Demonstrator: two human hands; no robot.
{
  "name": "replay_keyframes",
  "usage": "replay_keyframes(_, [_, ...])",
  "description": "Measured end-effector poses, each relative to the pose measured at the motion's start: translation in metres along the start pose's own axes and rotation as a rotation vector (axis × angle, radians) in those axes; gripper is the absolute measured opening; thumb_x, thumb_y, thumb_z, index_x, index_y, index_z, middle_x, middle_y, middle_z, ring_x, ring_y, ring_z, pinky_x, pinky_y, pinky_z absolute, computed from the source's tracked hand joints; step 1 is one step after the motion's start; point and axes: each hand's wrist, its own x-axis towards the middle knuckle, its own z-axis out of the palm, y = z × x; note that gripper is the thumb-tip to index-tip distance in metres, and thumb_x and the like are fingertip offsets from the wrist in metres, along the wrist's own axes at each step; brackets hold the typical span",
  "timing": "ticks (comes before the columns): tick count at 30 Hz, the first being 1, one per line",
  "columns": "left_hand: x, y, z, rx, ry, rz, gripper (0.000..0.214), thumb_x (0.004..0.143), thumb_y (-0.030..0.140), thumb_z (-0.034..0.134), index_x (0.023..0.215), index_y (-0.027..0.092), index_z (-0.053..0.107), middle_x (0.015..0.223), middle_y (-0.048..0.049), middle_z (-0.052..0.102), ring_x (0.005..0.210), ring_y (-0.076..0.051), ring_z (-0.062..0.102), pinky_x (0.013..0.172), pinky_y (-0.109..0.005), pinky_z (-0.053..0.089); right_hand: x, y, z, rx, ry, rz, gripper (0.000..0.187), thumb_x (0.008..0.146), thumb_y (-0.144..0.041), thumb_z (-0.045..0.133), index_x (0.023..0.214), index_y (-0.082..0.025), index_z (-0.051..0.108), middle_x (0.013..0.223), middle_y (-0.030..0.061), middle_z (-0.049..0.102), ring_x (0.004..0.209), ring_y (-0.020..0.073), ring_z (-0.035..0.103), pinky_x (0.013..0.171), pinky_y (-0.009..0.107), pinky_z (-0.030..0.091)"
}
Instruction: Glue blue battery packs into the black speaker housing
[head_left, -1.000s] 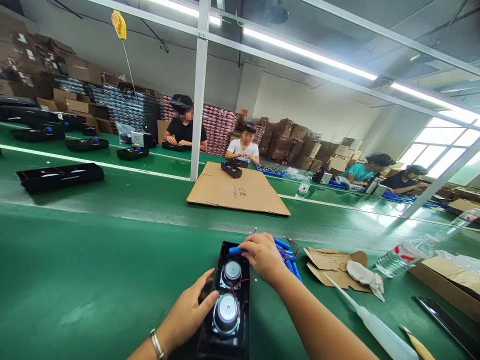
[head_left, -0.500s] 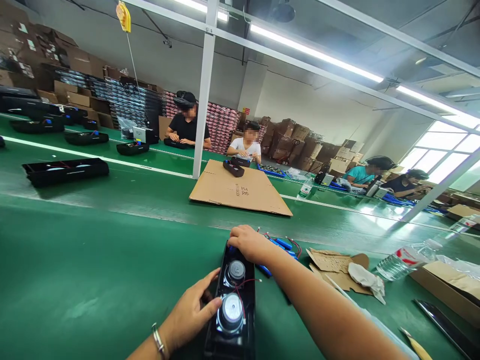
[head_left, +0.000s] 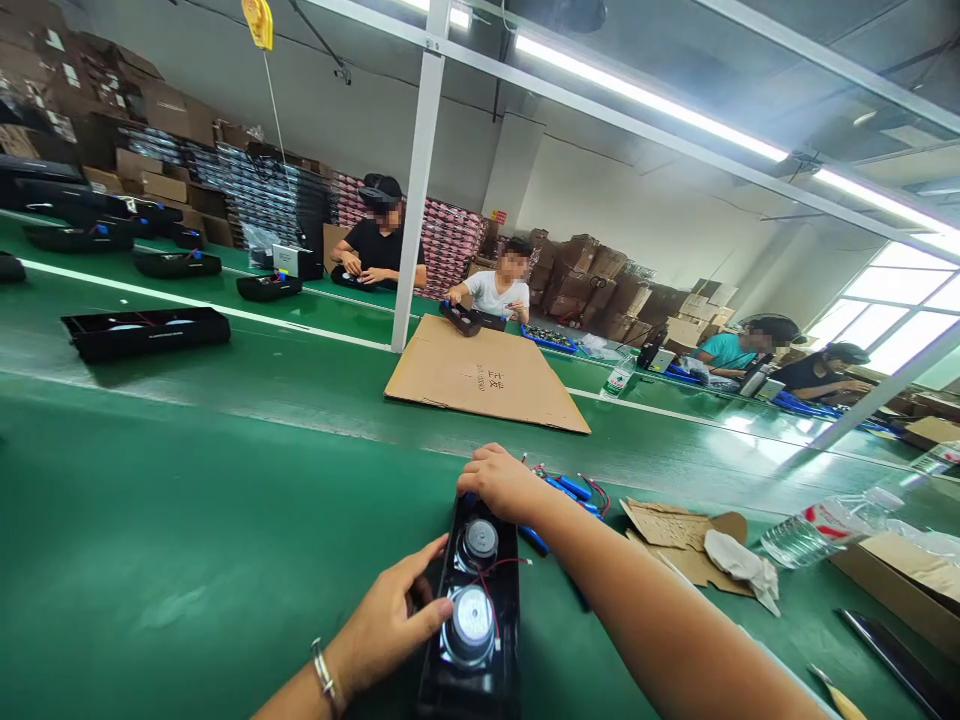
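Observation:
A long black speaker housing (head_left: 469, 690) lies end-on in front of me, its inside facing up. Two round speaker drivers, a nearer one (head_left: 472, 618) and a farther one (head_left: 481, 540), sit in it with thin red wires. My left hand (head_left: 394, 610) grips the housing's left side, thumb against the nearer driver. At the far end, my right hand (head_left: 496, 482) is closed with curled fingers over the housing; a bit of blue shows beneath them, but what they hold is hidden. Blue battery cells (head_left: 574, 489) with red and black leads lie just beyond my right wrist.
A flat cardboard sheet (head_left: 487, 375) lies ahead on the green bench. Another black housing (head_left: 150, 332) rests at left. On the right are torn cardboard (head_left: 667, 530), a water bottle (head_left: 817, 530), an open box (head_left: 900, 585) and a tool with a pale handle (head_left: 840, 695). Co-workers sit across.
My view has shifted slightly; both my hands keep their places on the housing. Across the bench, the co-worker in white has put a hand on the black housing at the cardboard's far edge.

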Motion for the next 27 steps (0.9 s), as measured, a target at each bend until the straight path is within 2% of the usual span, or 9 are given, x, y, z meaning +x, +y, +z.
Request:
replay_keyframes(10, [0.001,-0.007,0.003,-0.011,-0.004,-0.028,0.075,0.073,0.055,0.054,0.135,0.016,0.038,0.076,-0.0003,0.056,0.064,-0.013,0.045,0.058,-0.023,0.037,0.002,0.0,0.018,0.03,0.042,-0.042,0.011,0.082,-0.017,0.053,0.086,-0.022,0.062,0.079,-0.0013,0.065,0.08,0.0126,0.054,0.086,0.025,0.037])
replay_keyframes(12, [0.001,-0.006,0.003,-0.024,-0.01,-0.022,0.073,0.074,0.054,0.054,0.135,0.016,0.038,0.078,-0.0008,0.057,0.067,-0.014,0.047,0.061,-0.024,0.039,-0.006,-0.003,0.018,0.025,0.092,0.019,0.013,0.083,-0.02,0.052,0.088,-0.026,0.062,0.087,-0.003,0.066,0.091,0.0122,0.055,0.092,0.025,0.036])
replay_keyframes(14, [0.0,-0.004,0.003,-0.033,-0.018,-0.024,0.072,0.075,0.053,0.053,0.135,0.016,0.038,0.081,-0.0015,0.059,0.068,-0.014,0.048,0.064,-0.024,0.04,-0.029,-0.003,0.019,0.005,0.186,0.176,0.02,0.085,-0.02,0.047,0.096,-0.028,0.062,0.106,-0.002,0.064,0.112,0.0141,0.048,0.101,0.03,0.03])
replay_keyframes(17, [-0.001,-0.002,0.003,-0.025,-0.029,-0.025,0.072,0.076,0.053,0.052,0.135,0.015,0.036,0.083,-0.0024,0.06,0.068,-0.014,0.049,0.065,-0.025,0.041,-0.097,0.004,0.023,-0.079,0.376,0.68,0.032,0.087,-0.021,0.035,0.107,-0.02,0.059,0.128,0.0065,0.051,0.127,0.0198,0.034,0.106,0.041,0.025])
replay_keyframes(18, [-0.001,-0.001,0.003,-0.022,-0.031,-0.026,0.072,0.076,0.053,0.051,0.135,0.015,0.036,0.084,-0.0028,0.061,0.068,-0.014,0.049,0.064,-0.025,0.041,-0.127,0.007,0.025,-0.117,0.419,0.889,0.034,0.087,-0.026,0.033,0.107,-0.018,0.059,0.128,0.0085,0.051,0.126,0.0211,0.036,0.105,0.042,0.027])
replay_keyframes(20, [-0.001,0.0,0.003,-0.023,-0.03,-0.026,0.071,0.077,0.052,0.051,0.135,0.015,0.036,0.087,-0.0036,0.062,0.069,-0.014,0.05,0.064,-0.025,0.041,-0.192,0.01,0.032,-0.149,0.413,1.151,0.041,0.083,-0.034,0.034,0.103,-0.01,0.061,0.119,0.0188,0.056,0.116,0.0303,0.047,0.099,0.052,0.032])
replay_keyframes(22, [0.0,0.0,0.003,-0.02,-0.025,-0.035,0.07,0.077,0.052,0.051,0.135,0.015,0.036,0.09,-0.0047,0.063,0.069,-0.014,0.051,0.065,-0.025,0.043,-0.256,0.007,0.043,-0.131,0.326,1.337,0.044,0.076,-0.046,0.041,0.086,-0.011,0.066,0.092,0.022,0.065,0.093,0.037,0.06,0.083,0.059,0.042])
replay_keyframes(24, [0.001,0.001,0.004,-0.027,-0.008,-0.049,0.065,0.078,0.05,0.05,0.133,0.016,0.04,0.092,-0.0052,0.064,0.071,-0.015,0.053,0.067,-0.026,0.045,-0.311,-0.003,0.06,-0.027,0.179,1.455,0.049,0.067,-0.06,0.05,0.076,-0.016,0.068,0.069,0.0176,0.066,0.067,0.0353,0.063,0.063,0.053,0.049])
replay_keyframes(27, [0.002,0.001,0.004,-0.077,0.029,-0.076,0.058,0.08,0.049,0.048,0.129,0.017,0.046,0.088,-0.0043,0.066,0.073,-0.016,0.057,0.069,-0.026,0.047,-0.368,-0.017,0.091,0.148,-0.04,1.603,0.068,0.063,-0.067,0.05,0.107,-0.016,0.061,0.104,0.0164,0.065,0.086,0.0345,0.064,0.073,0.048,0.05])
